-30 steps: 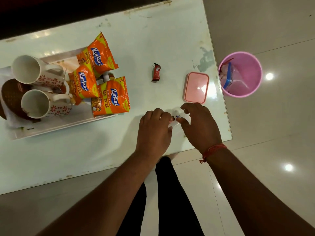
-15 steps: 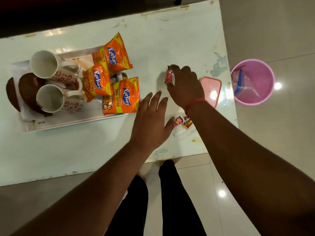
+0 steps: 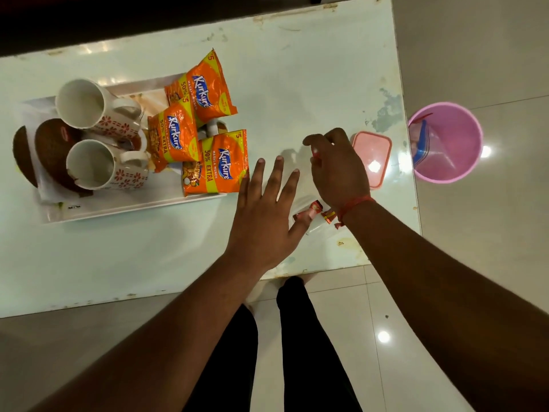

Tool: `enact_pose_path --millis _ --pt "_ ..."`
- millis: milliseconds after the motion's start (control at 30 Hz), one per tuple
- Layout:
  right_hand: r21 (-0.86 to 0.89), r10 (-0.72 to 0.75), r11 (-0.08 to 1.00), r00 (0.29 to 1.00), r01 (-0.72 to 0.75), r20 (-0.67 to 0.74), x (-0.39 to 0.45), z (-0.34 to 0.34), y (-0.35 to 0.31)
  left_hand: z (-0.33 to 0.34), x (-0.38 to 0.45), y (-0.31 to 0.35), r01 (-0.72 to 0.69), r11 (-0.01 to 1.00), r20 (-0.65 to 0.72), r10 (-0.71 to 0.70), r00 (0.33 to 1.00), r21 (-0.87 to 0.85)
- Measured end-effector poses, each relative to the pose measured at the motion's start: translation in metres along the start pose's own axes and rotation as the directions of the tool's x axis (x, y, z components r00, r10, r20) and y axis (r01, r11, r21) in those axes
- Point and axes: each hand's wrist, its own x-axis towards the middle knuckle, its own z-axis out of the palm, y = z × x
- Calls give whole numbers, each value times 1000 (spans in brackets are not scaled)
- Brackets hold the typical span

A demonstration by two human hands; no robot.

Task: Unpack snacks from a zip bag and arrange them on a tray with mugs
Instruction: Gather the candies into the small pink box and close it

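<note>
Snacks still loose lie nearest: small red sweets [image 3: 315, 212] on the table [image 3: 118, 263] between both wrists, beside the left hand [image 3: 264, 215], whose flat, spread fingers hold nothing, probably ready to gather them. Further out, the right hand [image 3: 338, 171] pinches a small red wrapper [image 3: 315, 154] off the tabletop, likely bound for the tray [image 3: 133, 203], where three orange packets [image 3: 218, 163] already lean beside two mugs [image 3: 89, 168].

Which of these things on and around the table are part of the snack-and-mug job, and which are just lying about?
Part of the job: white tray, two floral mugs, three Kurkure packets, small red sweets, zip bag, right hand closed on a red sweet.

Lying about: pink lidded box, pink bin.
</note>
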Motion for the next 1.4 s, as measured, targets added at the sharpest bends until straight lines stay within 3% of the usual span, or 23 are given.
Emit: enact_pose_path --millis 133,333,500,600,700,800,967,1133,1233,1300,1367,1400 --pt "63 32 997 999 -35 43 -50 -25 -5 1 -5 1 10 1000 20 -10 1000 -18" --pt "-42 -3 999 995 7 100 -96 -31 -8 6 -5 7 8 999 66 -6 998 -36" --pt "95 206 975 977 -201 -54 -80 -36 14 5 0 9 -49 999 71 49 996 -9" --pt "-61 338 936 932 -348 -129 -47 -38 37 3 7 11 -59 998 73 60 996 -6" --pt "-198 458 865 887 -461 -66 -8 -31 49 2 14 14 -67 998 77 67 995 -9" --pt "-306 432 859 902 -412 -2 17 -17 45 0 22 18 -66 997 79 68 995 -33" --pt "-396 306 873 952 -284 -8 22 5 27 3 34 18 -38 997 81 44 996 -74" --pt "-207 288 933 956 -294 -57 17 0 23 -1 39 14 -4 976 53 16 998 -217" --pt "83 295 955 942 -285 -159 9 -14 12 -4 39 14 64 899 47 -48 998 -433" --pt "379 343 891 917 -249 -205 -2 -25 3 -9 39 17 163 735 115 -116 987 -658" --pt "649 428 724 890 -234 -156 -20 -37 -8 -14 39 20 257 528 201 -163 966 -809" --pt "747 464 622 879 -235 -109 -31 -41 -14 -18 40 22 282 481 224 -176 959 -830"
